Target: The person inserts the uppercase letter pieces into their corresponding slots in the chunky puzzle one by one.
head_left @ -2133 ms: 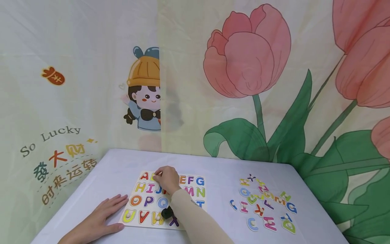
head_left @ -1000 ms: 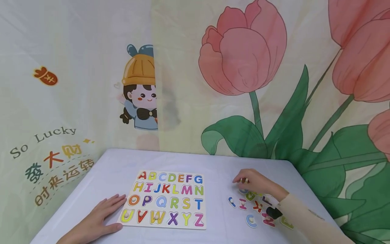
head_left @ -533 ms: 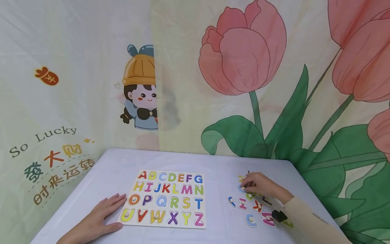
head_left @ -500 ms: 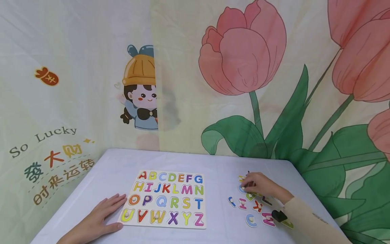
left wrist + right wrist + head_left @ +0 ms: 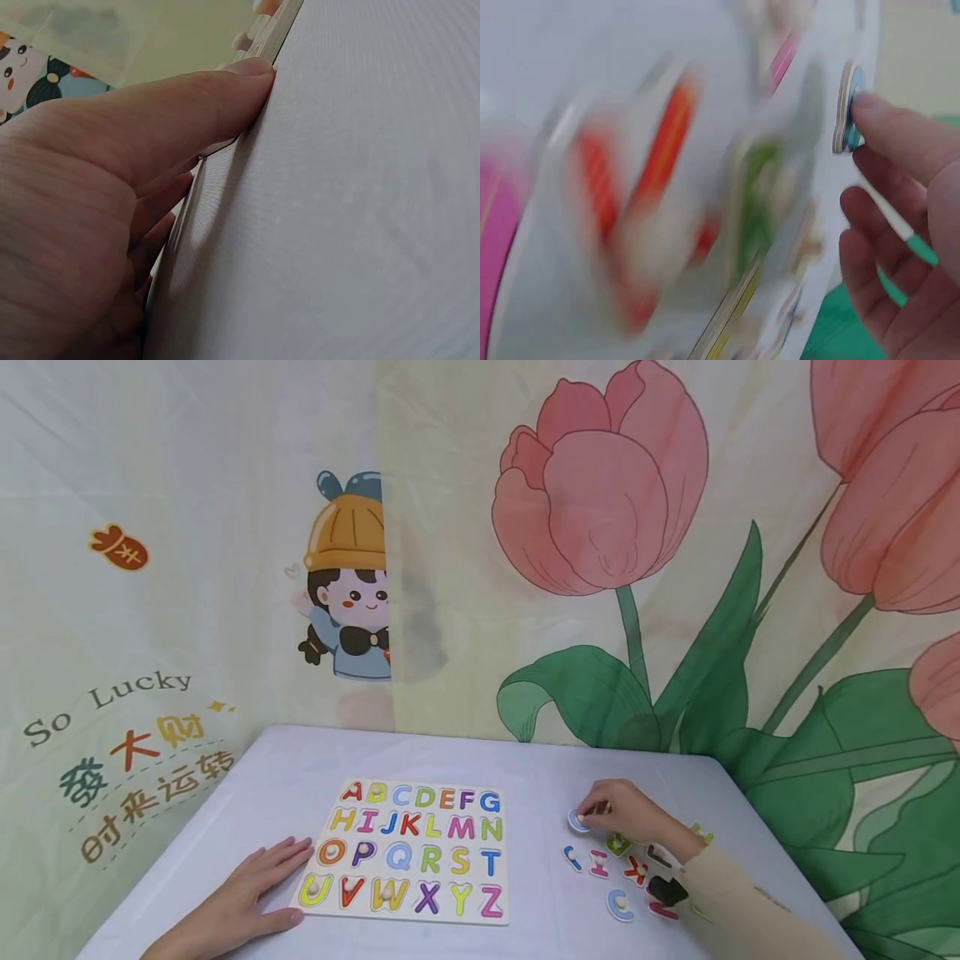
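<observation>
My right hand (image 5: pixel 618 810) pinches a light blue letter Q puzzle piece (image 5: pixel 576 821) by thumb and fingers, left of the pile of loose letters. In the right wrist view the held piece (image 5: pixel 846 109) shows edge-on, its knob covered by the fingers. My left hand (image 5: pixel 243 893) lies with outstretched fingers at the left edge of the alphabet puzzle board (image 5: pixel 405 916). Its thumb (image 5: pixel 225 90) touches the board's near corner in the left wrist view. Knobbed letters A, B, O, P, U, V and W sit in the board; other places show printed letters.
Loose letter pieces lie around and under my right forearm: a blue J (image 5: pixel 572 858), a pink I (image 5: pixel 598 862), a red K (image 5: pixel 636 870), a blue C (image 5: pixel 620 906) and several more. A white cloth covers the table (image 5: pixel 540 893); a printed curtain hangs behind it.
My right hand has gone from the top of the board to the loose letters. It has taken hold of the blue Q piece and shifted it left. The left hand stays put.
</observation>
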Tool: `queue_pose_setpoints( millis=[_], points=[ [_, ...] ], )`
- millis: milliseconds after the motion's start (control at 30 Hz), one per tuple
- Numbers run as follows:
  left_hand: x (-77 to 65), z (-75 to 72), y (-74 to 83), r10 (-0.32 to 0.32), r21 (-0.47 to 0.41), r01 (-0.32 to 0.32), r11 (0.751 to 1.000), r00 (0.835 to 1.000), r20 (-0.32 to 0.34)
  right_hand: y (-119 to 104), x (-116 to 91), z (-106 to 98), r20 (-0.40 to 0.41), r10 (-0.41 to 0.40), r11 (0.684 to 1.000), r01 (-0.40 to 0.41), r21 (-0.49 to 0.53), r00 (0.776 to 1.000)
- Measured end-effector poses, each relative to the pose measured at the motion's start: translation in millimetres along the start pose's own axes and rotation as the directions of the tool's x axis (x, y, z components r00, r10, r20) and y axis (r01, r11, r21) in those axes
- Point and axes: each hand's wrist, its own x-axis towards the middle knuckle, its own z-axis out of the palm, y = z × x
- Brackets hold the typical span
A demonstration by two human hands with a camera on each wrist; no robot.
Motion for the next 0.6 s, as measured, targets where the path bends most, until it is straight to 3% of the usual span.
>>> queue_pose_setpoints(
  millis=[167,333,467,600],
  points=[
    [-0.9,1.2,-0.6,0.020,0.000,-0.020,1.000,1.000,-0.019,-27.6,18.5,13.4,-0.069,0.021,0.999,-0.022,-0.026,0.997],
    [-1.8,1.5,-0.8,0.021,-0.002,-0.021,1.000,1.000,-0.015,-59.0,33.7,30.4,-0.058,0.071,0.997,-0.070,0.017,0.996],
    [-2.0,0.0,0.8,-0.028,-0.021,0.028,0.999,0.999,0.015,-90.1,43.6,46.5,-0.052,0.080,0.996,-0.079,0.033,0.995],
    [-2.3,-1.8,2.6,-0.080,-0.033,0.081,0.996,0.996,0.039,-124.2,53.4,66.1,-0.046,0.038,0.998,-0.035,0.060,0.998]
  ],
)
